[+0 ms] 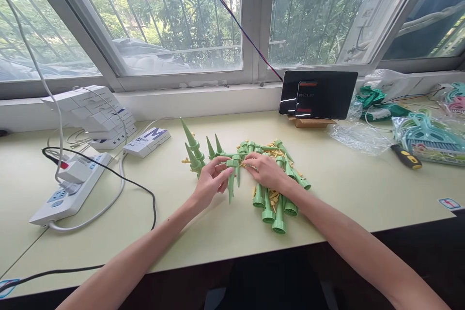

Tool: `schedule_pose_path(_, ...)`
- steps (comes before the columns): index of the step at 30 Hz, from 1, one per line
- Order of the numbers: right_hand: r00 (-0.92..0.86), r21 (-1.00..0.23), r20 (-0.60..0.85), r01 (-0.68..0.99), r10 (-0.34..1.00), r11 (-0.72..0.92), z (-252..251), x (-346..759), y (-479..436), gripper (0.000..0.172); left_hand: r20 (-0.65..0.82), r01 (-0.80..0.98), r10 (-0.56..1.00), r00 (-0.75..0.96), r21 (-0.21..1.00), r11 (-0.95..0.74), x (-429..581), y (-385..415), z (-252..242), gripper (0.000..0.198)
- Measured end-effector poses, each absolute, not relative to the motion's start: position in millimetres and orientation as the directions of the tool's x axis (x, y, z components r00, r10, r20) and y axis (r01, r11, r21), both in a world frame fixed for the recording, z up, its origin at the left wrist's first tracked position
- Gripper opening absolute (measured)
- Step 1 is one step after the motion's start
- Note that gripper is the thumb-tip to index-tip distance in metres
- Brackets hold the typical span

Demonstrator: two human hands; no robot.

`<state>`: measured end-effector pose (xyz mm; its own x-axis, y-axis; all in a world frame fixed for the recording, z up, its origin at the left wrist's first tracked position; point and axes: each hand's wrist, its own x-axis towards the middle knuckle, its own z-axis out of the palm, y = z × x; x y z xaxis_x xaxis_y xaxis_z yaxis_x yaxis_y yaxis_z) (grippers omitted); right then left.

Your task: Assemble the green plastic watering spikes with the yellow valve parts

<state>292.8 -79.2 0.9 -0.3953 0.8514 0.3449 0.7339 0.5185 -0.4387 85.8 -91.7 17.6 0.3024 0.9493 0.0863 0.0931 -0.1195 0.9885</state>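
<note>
My left hand (210, 181) is closed around a green plastic spike (231, 179) that points down toward the table. My right hand (264, 169) rests with curled fingers on a pile of green spikes (276, 203) mixed with small yellow parts (273, 197); what its fingertips pinch is hidden. Several finished green spikes (192, 147) stand upright just left of the hands. Both hands meet near the middle of the pale yellow table (348, 189).
A white power strip (69, 189) with plugs and trailing cables lies at the left, beside stacked white boxes (98, 114). A dark tablet with a phone (317, 94) leans at the window sill. Plastic bags, teal items (428, 135) and a yellow-black tool (407, 157) sit at the right.
</note>
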Motion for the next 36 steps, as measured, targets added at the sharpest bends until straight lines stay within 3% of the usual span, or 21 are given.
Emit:
schedule_pose_path(11,-0.448,-0.386,0.309,0.747,0.839,0.541,-3.1,289.6,-80.0,0.027,0.069,0.064,0.947,0.313,0.994,-0.094,87.3,-89.0,13.8,0.031)
schedule_pose_path(28,-0.421,-0.488,0.357,0.677,0.834,0.551,-1.8,289.1,-81.1,0.027,0.055,0.028,0.953,0.299,0.997,-0.067,85.7,-87.4,12.5,0.030)
schedule_pose_path(36,-0.386,-0.483,0.357,0.703,0.851,0.522,-3.9,289.6,-79.2,0.018,0.028,-0.005,0.957,0.290,1.000,-0.028,84.0,-84.1,8.8,0.032)
